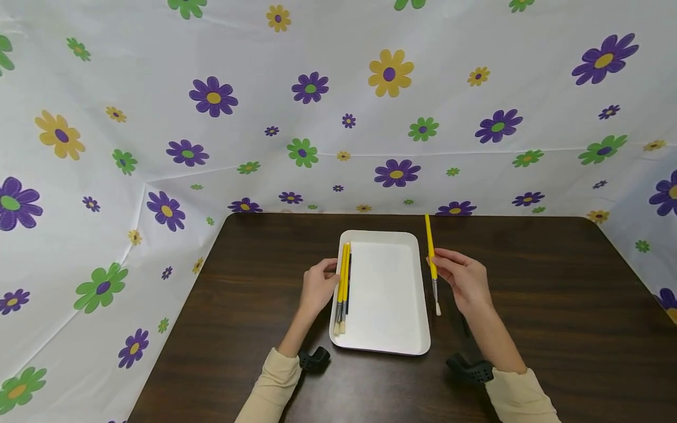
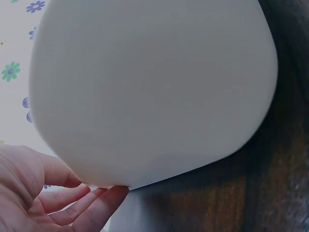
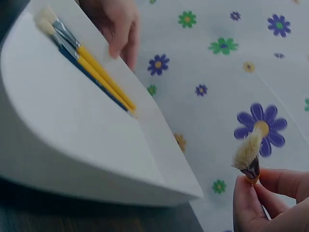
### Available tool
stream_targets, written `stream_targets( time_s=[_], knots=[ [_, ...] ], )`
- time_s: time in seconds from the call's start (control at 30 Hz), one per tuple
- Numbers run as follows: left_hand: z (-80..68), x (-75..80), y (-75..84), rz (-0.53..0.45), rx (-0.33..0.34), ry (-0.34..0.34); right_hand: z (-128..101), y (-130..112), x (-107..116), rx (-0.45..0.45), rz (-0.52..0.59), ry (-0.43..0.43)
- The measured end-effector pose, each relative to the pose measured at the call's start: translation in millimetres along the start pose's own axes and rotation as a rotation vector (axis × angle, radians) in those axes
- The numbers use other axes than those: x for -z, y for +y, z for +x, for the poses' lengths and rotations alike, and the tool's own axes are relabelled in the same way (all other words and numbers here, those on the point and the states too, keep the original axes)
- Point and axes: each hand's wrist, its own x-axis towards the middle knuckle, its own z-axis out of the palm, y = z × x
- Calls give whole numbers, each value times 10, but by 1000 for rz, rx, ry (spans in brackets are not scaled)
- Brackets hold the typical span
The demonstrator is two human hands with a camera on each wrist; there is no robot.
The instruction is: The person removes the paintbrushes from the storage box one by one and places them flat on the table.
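Observation:
A white rectangular tray (image 1: 388,294) lies on the table, its long sides running away from me. Along its left inner side are two yellow-handled paintbrushes (image 1: 344,282) and a thin dark-handled brush (image 1: 349,288), bristles toward me. My left hand (image 1: 317,288) grips the tray's left rim, thumb at the edge and fingers around the outside, as the left wrist view shows. Just beyond the right rim, my right hand (image 1: 468,285) pinches another yellow paintbrush (image 1: 430,247) between thumb and fingertips. Its pale bristles (image 3: 247,151) point toward me.
The dark wooden table (image 1: 555,294) extends to both sides of the tray. Behind it and at the sides hangs a white flower-print sheet (image 1: 338,64). Black wrist devices (image 1: 315,359) sit on both forearms, below the beige sleeves (image 1: 272,382).

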Motion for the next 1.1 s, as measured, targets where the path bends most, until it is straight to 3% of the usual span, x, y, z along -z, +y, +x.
stream_targets(
  time_s=[0.2,0.37,0.63,0.83,1.1],
  knots=[
    [1,2,-1,4,-10,7,73,-40,282,-2,6,60],
    [7,-4,-4,10,-1,13,140,-33,499,-25,-66,104],
    [-5,-4,3,9,-10,10,228,75,776,9,-353,174],
    [-6,-13,-2,5,-9,6,239,134,849,11,-431,192],
    [7,-18,-11,8,-4,8,245,173,817,109,-794,195]
  ],
)
